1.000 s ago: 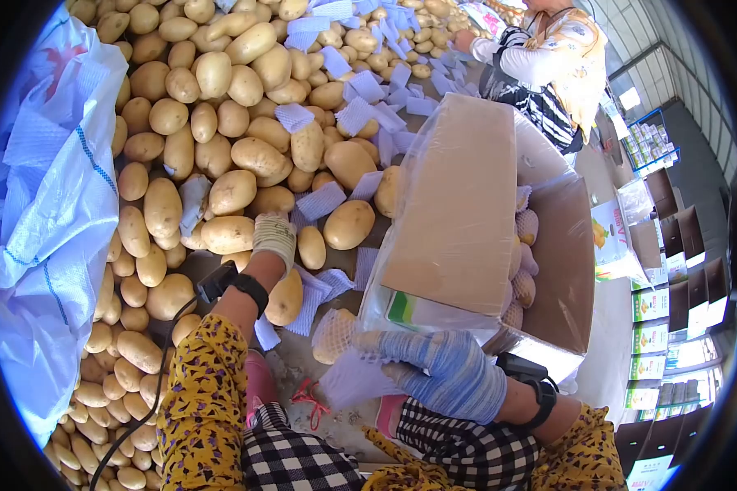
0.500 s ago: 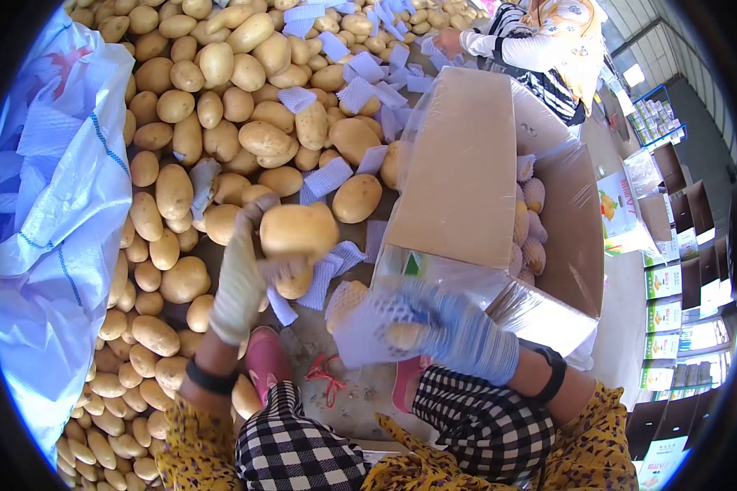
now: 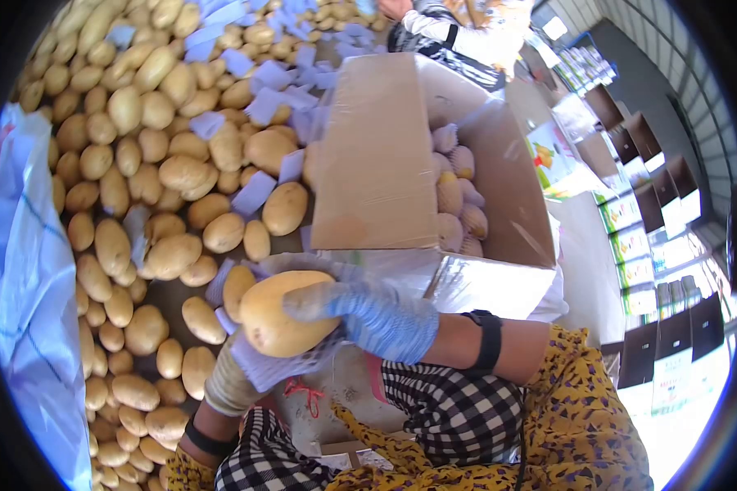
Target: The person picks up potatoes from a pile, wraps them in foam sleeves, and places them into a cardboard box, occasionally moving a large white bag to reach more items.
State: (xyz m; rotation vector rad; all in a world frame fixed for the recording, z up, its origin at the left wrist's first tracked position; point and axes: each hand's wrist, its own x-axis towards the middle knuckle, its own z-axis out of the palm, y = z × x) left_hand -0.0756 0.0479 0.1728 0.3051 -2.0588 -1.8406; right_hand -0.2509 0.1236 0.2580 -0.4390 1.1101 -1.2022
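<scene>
Large oval yellow potato [image 3: 280, 317], lower centre: blue-gloved right hand [image 3: 377, 317] clamps its top, beige-gloved left hand [image 3: 231, 383] grips white foam net [image 3: 264, 370] beneath.

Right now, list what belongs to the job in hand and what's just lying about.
In hand:
potato, gripped by right hand
net, held under it by left hand
box with netted potatoes

Lying about:
potato pile
loose nets
sack
cartons
another person

right hand [image 3: 377, 315] blue-gloved | left hand [image 3: 229, 380] cream-gloved | black wristbands [image 3: 489, 340] | yellow patterned sleeves [image 3: 581, 409]
</scene>
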